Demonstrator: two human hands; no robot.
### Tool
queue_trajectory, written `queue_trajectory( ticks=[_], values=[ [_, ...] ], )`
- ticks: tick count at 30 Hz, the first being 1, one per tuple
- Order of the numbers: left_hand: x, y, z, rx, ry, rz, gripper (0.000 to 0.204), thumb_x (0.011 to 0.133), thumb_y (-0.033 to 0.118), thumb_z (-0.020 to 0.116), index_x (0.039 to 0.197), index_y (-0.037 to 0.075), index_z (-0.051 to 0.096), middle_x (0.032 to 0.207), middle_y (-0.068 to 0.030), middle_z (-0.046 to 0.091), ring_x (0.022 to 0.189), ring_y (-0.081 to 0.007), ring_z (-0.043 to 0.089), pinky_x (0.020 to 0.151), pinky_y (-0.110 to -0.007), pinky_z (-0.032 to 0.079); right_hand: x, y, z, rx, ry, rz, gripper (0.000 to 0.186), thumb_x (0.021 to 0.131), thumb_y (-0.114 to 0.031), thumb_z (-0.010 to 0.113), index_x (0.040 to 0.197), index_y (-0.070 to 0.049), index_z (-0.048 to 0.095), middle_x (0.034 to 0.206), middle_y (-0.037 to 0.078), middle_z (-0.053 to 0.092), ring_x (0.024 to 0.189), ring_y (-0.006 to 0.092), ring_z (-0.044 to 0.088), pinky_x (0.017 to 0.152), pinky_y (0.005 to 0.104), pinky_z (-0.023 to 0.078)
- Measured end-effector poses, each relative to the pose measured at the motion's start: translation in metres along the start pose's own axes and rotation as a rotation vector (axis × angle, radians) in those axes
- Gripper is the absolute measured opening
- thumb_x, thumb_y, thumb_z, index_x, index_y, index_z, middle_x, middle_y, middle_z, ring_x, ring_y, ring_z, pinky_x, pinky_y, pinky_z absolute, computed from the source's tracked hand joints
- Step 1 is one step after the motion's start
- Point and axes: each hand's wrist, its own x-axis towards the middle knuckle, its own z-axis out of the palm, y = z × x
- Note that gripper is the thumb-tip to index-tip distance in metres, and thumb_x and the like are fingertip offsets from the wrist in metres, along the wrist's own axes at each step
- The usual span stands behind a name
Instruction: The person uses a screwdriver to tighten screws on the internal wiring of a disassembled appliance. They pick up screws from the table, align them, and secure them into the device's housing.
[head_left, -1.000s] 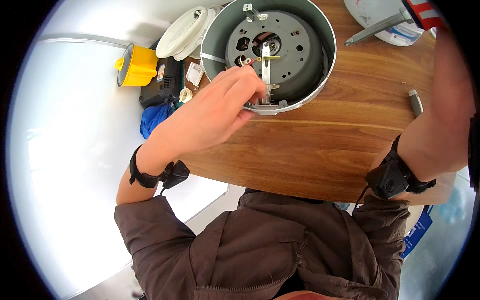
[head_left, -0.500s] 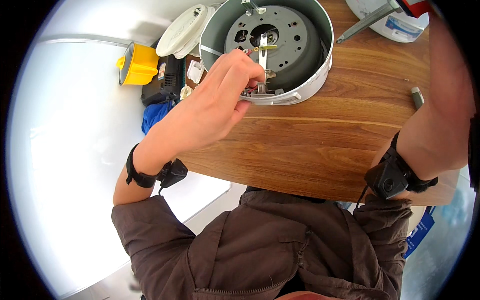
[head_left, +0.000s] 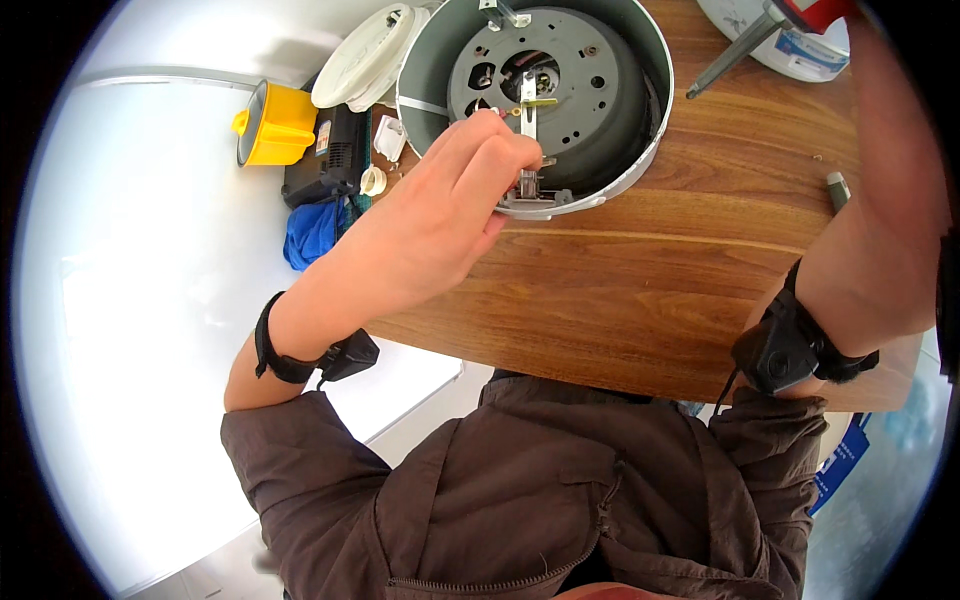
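A round rice cooker housing [head_left: 652, 150], white outside and grey within, lies with its inside facing me and a perforated grey metal plate [head_left: 620, 110] in it. Across the plate runs a narrow silver metal strip [head_left: 529, 120] with a yellow-green sleeved wire [head_left: 540, 102] by it. My left hand [head_left: 455, 190] is closed over the near rim, fingers inside and thumb outside, beside a small clear part [head_left: 529, 184]. Its fingertips are partly hidden. At top right my right hand, mostly beyond the picture edge, holds a red-handled tool [head_left: 738, 52] with a grey tapered shaft, pointing down-left above the table.
Left of the housing are cream lids [head_left: 362, 60], a yellow container [head_left: 280, 125], a black case [head_left: 318, 180], a blue cloth [head_left: 310, 237] and small white parts [head_left: 389, 138]. A white tub [head_left: 800, 60] stands at far right. A small grey stick-like item [head_left: 838, 190] lies on the wooden table [head_left: 600, 300].
My left hand has shifted slightly right along the rim, and the housing's near edge sits a little lower. The red-handled tool has moved slightly right.
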Motion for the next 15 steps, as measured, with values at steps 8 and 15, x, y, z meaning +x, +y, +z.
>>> queue_trajectory(
  ticks=[8, 15],
  values=[
    [0.009, 0.004, -0.012, -0.08, -0.122, -0.175, 0.043, 0.08, -0.012, 0.069, 0.11, 0.006, 0.044, 0.103, -0.0089, 0.049, 0.09, -0.0222, 0.055, 0.085, -0.033, 0.049, 0.001, 0.0, -0.001, 0.114, -0.026, 0.06, 0.057, 0.093, -0.029, 0.072, 0.134, 0.003, 0.048, 0.108, 0.017, 0.069, 0.09, 0.0215, 0.067, 0.08, 0.0331, 0.054],
    [0.02, 0.006, -0.021, -0.188, -0.253, -0.408, 0.039, 0.079, -0.009, 0.071, 0.106, 0.005, 0.046, 0.097, -0.0061, 0.052, 0.09, -0.019, 0.055, 0.084, -0.032, 0.05, 0.008, -0.008, -0.009, 0.209, -0.043, 0.08, 0.055, 0.092, -0.028, 0.073, 0.132, 0.003, 0.05, 0.109, 0.016, 0.069, 0.09, 0.021, 0.067, 0.08, 0.0327, 0.054]
  ],
)
